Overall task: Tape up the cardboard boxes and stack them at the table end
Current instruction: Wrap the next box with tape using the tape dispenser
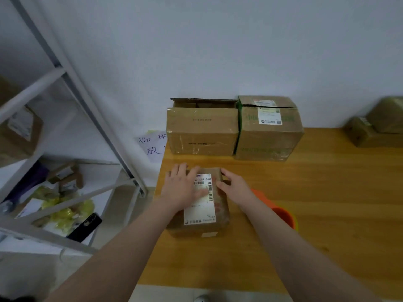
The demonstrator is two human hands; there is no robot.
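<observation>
Wooden table [316,192] across the lower right of the frame. At lower centre, small labelled box [205,214]; just right of it, orange object [283,214], partly hidden. At mid-frame, along the table's upper edge: open-topped box [201,131] touching green-printed box [269,131]. At the right edge, blurred box [370,138] bearing another.

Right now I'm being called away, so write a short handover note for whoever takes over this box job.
Left hand: flat on the small box's label, fingers straight.
Right hand: resting on that box's right top edge, holding nothing.
Small box: near the table's left edge.
Left big box, flap up, and right big box: side by side at the wall.
Orange thing under the right forearm, possibly tape.
Done: nothing stacked.
Left: check the small box's seal, close the raised flap, stack.
</observation>
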